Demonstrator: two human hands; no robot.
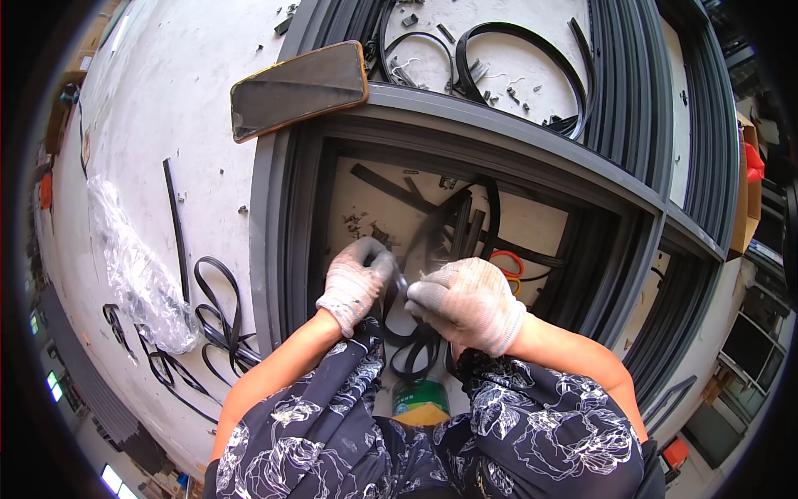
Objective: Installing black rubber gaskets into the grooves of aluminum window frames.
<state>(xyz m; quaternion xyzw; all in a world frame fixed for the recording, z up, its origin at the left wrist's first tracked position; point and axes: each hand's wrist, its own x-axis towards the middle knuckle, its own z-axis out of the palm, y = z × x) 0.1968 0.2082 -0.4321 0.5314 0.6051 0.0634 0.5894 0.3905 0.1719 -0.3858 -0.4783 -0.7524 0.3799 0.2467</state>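
Note:
Both my hands wear whitish knit gloves with grey fingers, low over a dark grey metal frame [270, 237]. My left hand [357, 281] has its fingers curled round a black flexible strip [397, 289], which looks like rubber seal. Close beside it, my right hand [467, 304] is closed too, fingertips pinched toward the same strip. Part of the strip is smeared by motion, and the exact grip is partly hidden by the fingers. Loops of black strip [413, 359] hang below, between my forearms, above a green bucket [420, 395].
A phone [299, 90] with an orange-edged case lies across the frame's upper left corner. Clear plastic wrap [141, 266] and coiled black strips [220, 320] lie on the floor to the left. Inside the frame lie black pieces and orange handles [509, 264]. Stacked frames [628, 91] stand upper right.

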